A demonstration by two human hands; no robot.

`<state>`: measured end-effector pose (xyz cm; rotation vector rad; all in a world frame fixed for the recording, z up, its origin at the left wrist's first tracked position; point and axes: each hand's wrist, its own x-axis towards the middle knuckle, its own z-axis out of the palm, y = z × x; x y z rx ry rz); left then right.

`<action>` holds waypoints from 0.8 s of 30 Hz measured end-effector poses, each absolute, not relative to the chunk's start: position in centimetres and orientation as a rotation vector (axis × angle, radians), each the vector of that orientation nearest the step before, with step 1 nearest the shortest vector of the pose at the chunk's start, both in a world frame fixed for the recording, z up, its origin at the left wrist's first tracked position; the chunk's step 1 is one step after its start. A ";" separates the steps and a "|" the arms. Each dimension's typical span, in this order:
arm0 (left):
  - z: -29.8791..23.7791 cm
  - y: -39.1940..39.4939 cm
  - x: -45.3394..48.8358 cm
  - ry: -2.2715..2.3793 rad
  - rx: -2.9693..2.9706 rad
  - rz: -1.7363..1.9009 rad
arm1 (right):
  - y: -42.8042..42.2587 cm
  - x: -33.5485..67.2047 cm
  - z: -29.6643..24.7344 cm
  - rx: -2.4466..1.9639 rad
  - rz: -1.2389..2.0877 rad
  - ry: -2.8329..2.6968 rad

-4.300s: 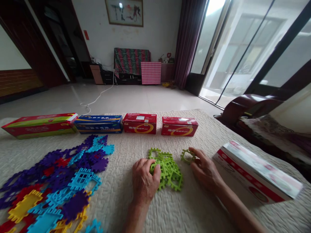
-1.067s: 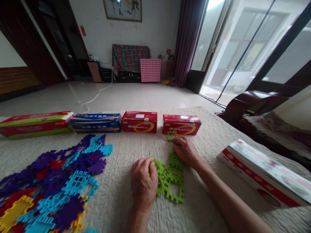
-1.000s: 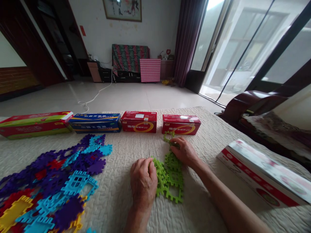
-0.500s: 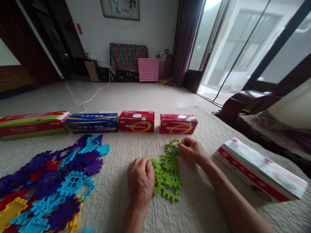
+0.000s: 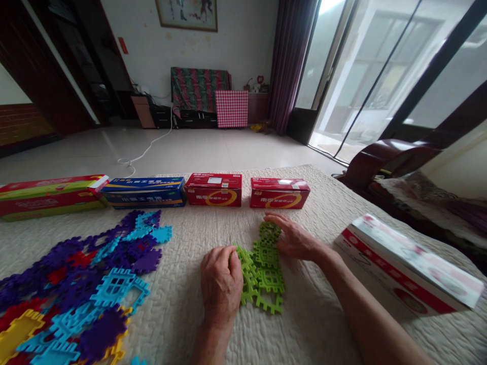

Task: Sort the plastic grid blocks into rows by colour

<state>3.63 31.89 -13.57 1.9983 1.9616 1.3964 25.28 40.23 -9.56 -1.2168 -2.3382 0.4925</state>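
A cluster of light green interlocking plastic building pieces (image 5: 269, 279) lies on the quilted cover, some with window-like cut-outs. My left hand (image 5: 220, 276) curls closed at the left side of the cluster, its thumb and fingertips against the green pieces; the fingertips are partly hidden. At the far right end my right hand (image 5: 294, 237) is open, fingers stretched past the topmost green piece (image 5: 269, 232) and thumb at its near side. To the left spreads a heap of purple pieces (image 5: 68, 251), cyan pieces (image 5: 114, 286), red and yellow ones.
Along the far edge stand a red-green box (image 5: 49, 197), a blue box (image 5: 146, 192) and two red boxes (image 5: 213, 191) (image 5: 279, 193). A white box with a red band (image 5: 403, 268) sits right of my right forearm. All rest on the cream quilted cover (image 5: 182, 253).
My right hand has opened from a pinch at the topmost green piece, its fingers now extended around it. That piece has shifted slightly toward the others. My left hand stays nearly still.
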 end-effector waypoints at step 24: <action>-13.5 31.9 3.6 1.971 2.002 1.380 | 40.1 25.8 -8.6 -1.278 0.456 -2.442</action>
